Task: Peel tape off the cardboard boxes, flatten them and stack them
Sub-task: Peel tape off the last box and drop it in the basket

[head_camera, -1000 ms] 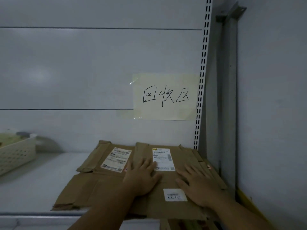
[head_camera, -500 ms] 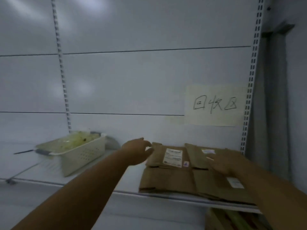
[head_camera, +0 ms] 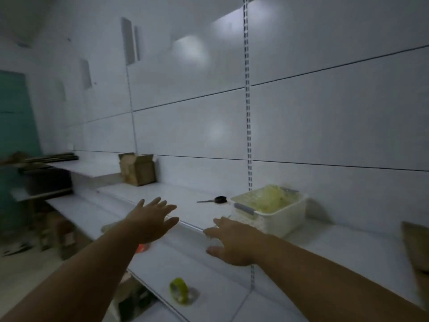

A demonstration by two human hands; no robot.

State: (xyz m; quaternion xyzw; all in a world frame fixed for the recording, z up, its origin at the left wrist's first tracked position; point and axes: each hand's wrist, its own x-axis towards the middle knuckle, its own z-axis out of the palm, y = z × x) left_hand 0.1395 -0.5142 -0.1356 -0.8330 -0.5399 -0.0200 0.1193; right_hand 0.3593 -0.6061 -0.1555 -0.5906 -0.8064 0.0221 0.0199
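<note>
An upright brown cardboard box [head_camera: 137,168] with its top flaps open stands on the white shelf [head_camera: 176,201] against the back wall, far left of centre. My left hand [head_camera: 152,219] reaches out over the shelf's front edge with fingers spread, holding nothing. My right hand [head_camera: 234,240] hovers beside it, fingers straight, also holding nothing. Both hands are well short of the box. The edge of the flattened cardboard stack [head_camera: 416,245] shows at the far right on the same shelf.
A white plastic basket [head_camera: 285,217] of crumpled clear tape sits on the shelf right of my hands, with a black-handled tool [head_camera: 216,200] lying left of it. A green tape roll [head_camera: 178,289] stands on the lower shelf. Dark clutter lies at the far left.
My view has swung left, away from the flattened stack. Both hands lifted off the cardboard and now reach along the shelf toward the left; the upright box has come into view.
</note>
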